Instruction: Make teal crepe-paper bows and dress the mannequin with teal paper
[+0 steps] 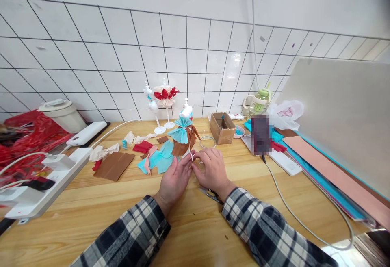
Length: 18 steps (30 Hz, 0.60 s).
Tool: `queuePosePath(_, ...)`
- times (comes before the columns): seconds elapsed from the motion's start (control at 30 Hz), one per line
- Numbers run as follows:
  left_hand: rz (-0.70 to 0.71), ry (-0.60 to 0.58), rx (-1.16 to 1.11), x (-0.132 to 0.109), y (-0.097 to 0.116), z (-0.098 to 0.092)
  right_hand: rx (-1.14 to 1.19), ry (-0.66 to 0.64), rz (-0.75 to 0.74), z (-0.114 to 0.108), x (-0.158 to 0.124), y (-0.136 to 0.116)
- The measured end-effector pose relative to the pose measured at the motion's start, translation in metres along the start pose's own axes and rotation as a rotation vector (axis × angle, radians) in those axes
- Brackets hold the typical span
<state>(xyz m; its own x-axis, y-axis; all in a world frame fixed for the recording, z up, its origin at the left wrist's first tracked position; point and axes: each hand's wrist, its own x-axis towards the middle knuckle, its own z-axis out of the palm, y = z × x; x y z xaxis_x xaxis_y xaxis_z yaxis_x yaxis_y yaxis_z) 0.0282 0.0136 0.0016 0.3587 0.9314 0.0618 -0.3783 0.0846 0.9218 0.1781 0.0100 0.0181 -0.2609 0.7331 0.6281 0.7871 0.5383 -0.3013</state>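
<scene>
Above the front middle of the table, my left hand (174,181) and my right hand (212,170) meet at the fingertips. Between them is a thin white strip (191,157), pinched by my right fingers and lying against the fingers of my left hand. Just beyond stands a small white dress form (186,109), dressed in a light blue crepe paper bow (182,131) and a brown crepe paper skirt (182,147). Partly under my right wrist lies a pair of small scissors (211,195). Blue paper pieces (161,158) lie left of the skirt.
Two more dress forms (164,102) stand near the tiled wall. A small cardboard box (224,129), a wire ring (208,141) and a green-lidded bottle (260,100) are at the right back. Paper sheets (329,165) line the right side; a power strip (51,185) lies left.
</scene>
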Motion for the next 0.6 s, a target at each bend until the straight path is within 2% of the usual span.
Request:
queuePosePath(0.1, 0.005, -0.010, -0.110, -0.001, -0.001, -0.001, -0.014, 0.016, 0.003, 0.001, -0.002, 0.002)
queuePosePath(0.17, 0.018, -0.024, -0.104, -0.002, -0.004, -0.003, 0.006, 0.036, 0.009, 0.001, -0.005, 0.006)
queuePosePath(0.33, 0.148, 0.007, 0.427, -0.001, -0.007, -0.010, 0.205, 0.081, 0.067, -0.005, -0.010, 0.017)
queuePosePath(0.5, 0.338, 0.100, 1.046, 0.001, 0.004, -0.010, 0.603, -0.036, 0.204, -0.011, -0.011, 0.032)
queuePosePath(0.6, 0.403, 0.125, 1.156, -0.001, 0.008, -0.009, 0.785, -0.028, 0.352, -0.007, -0.011, 0.040)
